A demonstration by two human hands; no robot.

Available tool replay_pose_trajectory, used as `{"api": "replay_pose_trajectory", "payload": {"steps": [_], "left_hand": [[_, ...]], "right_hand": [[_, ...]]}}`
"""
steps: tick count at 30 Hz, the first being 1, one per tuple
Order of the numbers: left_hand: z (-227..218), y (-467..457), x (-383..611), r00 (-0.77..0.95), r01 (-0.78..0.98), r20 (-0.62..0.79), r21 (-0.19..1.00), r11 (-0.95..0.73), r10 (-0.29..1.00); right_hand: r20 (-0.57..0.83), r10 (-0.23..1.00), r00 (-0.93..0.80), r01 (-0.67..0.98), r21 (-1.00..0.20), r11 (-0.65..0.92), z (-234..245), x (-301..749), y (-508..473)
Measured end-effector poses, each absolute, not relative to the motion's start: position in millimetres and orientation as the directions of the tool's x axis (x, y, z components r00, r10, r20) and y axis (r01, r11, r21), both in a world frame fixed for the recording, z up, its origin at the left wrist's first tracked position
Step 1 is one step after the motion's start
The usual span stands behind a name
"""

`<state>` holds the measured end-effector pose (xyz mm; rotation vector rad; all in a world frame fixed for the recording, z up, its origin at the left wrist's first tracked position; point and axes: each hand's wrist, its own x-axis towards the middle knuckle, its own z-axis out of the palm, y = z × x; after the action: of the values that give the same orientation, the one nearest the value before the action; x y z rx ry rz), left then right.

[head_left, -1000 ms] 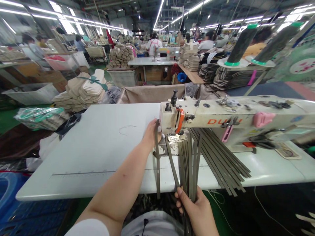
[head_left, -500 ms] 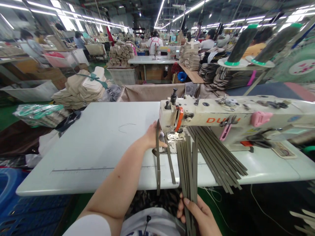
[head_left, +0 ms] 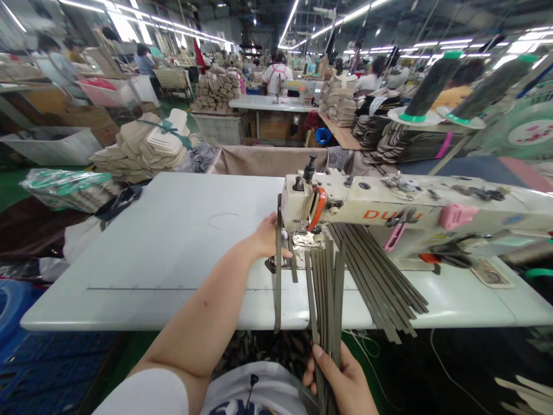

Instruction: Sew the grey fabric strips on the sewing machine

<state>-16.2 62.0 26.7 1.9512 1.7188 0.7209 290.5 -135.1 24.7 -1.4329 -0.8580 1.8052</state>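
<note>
Left hand point(head_left: 266, 239), centre frame, pinches a grey strip point(head_left: 277, 288) running toward the person; right hand point(head_left: 345, 383), below, clasps the bundle point(head_left: 327, 294).

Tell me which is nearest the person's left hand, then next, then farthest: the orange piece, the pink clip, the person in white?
1. Orange piece: just right of the left hand, on the sewing machine.
2. Pink clip: further right along the same machine.
3. Person in white: far back, at another table.
</note>
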Motion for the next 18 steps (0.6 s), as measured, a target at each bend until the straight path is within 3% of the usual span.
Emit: {"api": "replay_pose_trajectory", "payload": {"steps": [3, 8, 18], "left_hand": [[18.8, 63.3, -19.3, 0.085, 0.731, 0.128, 0.665, -0.149, 0.988], [12.7, 67.9, -22.4, 0.142, 0.773, 0.125, 0.605, -0.189, 0.982], [12.0, 73.5, -27.0, -0.030, 0.809, 0.162, 0.583, -0.071, 0.986]], "right_hand": [[-0.531, 0.834, -0.149, -0.123, -0.827, -0.549, 27.1, 289.2, -136.0], [-0.527, 0.839, -0.138, -0.123, -0.831, -0.542, 27.1, 288.5, -136.8], [-0.518, 0.846, -0.128, -0.063, -0.847, -0.528, 27.3, 292.4, -134.9]]}}
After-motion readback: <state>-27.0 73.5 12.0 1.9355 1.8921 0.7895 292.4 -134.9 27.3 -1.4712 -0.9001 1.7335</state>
